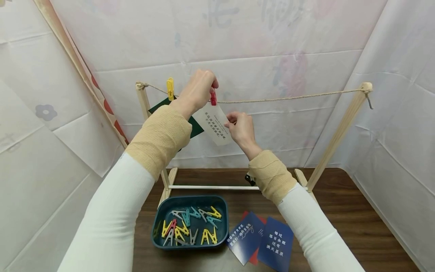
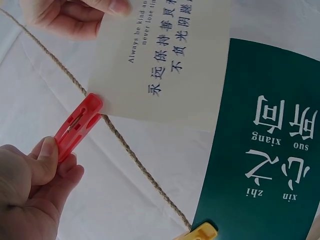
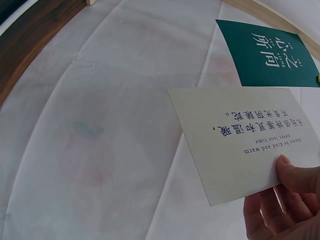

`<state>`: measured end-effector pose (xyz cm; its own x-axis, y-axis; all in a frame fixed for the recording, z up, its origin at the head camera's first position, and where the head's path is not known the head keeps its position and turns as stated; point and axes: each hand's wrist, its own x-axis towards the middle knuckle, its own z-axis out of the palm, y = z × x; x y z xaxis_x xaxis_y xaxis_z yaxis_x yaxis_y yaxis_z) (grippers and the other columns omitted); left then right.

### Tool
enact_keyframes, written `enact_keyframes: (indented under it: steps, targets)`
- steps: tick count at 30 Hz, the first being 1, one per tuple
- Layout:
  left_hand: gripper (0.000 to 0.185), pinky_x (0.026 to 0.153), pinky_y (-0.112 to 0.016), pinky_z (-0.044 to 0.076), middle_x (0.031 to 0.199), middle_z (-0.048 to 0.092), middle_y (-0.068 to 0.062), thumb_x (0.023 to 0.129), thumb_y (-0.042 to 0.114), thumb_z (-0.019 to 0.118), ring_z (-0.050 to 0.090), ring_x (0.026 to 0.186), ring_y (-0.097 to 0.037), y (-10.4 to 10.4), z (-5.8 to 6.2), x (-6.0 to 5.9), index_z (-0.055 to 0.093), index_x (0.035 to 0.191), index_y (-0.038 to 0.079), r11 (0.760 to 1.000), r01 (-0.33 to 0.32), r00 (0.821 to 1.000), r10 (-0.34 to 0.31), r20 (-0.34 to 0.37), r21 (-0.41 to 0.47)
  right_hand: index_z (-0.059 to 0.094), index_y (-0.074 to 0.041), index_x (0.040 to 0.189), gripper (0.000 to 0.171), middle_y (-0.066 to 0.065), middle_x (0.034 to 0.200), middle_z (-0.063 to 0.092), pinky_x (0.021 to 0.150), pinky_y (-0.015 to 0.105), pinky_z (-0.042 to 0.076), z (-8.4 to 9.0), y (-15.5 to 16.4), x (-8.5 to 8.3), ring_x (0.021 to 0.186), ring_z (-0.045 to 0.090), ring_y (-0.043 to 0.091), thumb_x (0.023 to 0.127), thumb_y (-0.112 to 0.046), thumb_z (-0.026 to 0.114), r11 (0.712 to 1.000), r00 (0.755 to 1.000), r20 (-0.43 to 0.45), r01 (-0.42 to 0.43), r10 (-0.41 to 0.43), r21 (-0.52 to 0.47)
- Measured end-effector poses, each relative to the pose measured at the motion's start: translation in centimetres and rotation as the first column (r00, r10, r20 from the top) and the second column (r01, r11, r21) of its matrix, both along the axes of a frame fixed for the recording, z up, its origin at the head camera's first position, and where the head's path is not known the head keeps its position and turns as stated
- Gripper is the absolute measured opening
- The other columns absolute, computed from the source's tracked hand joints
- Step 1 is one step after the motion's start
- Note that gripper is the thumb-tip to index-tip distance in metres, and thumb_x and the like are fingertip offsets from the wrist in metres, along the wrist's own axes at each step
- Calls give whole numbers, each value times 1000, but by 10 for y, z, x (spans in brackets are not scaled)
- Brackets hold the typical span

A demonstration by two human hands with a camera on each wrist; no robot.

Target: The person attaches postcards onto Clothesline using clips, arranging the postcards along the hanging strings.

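My left hand (image 1: 200,88) pinches the handles of a red clothespin (image 2: 79,125), whose jaws sit over the twine (image 2: 142,167) and a corner of a cream card (image 2: 150,60). Printed with dark lettering, that card (image 1: 213,124) hangs tilted below the line. With thumb and fingers, my right hand (image 1: 242,128) holds the card's right edge; the right wrist view shows the thumb (image 3: 295,175) on its printed face. Left of it, a green card (image 3: 270,55) hangs from the twine under a yellow clothespin (image 1: 170,88), partly behind the cream card and my left arm.
Wooden posts (image 1: 340,136) hold up the twine, with a white rod (image 1: 210,187) low between them. A dark blue tray (image 1: 156,226) of several clothespins stands on the brown table (image 1: 367,226). Blue cards (image 1: 276,243) and red ones lie right of it. White cloth (image 1: 255,83) hangs behind.
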<state>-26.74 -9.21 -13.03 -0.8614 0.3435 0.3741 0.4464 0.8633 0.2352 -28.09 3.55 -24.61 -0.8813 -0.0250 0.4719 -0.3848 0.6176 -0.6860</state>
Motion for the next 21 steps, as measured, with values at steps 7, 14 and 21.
enact_keyframes:
  steps: [7,14,21]
  targets:
    - [28,79,-29,46,102,59,-15,81,-15,46,55,90,-21,2,1,-1,62,102,-3,1000,-4,1000,4,-12,-2,68,-3,87,11,8,79,66,62,27,49,0,0,-1,70,61,17,76,-6,69,1000,1000,-8,4,-4,0]
    - [28,77,-29,47,101,59,-14,81,-15,45,54,89,-21,3,-1,-2,62,100,-3,1000,-10,1000,10,0,-23,69,-4,87,11,7,78,66,61,27,49,-1,0,-2,70,61,17,76,-6,68,1000,1000,-5,11,-11,13]
    - [29,75,-29,48,102,59,-15,80,-16,46,56,89,-21,4,-3,-3,62,100,-3,999,-10,1000,10,5,-38,69,-5,87,12,6,78,66,62,27,49,-2,-1,-2,70,61,16,76,-6,69,1000,1000,17,12,-13,17]
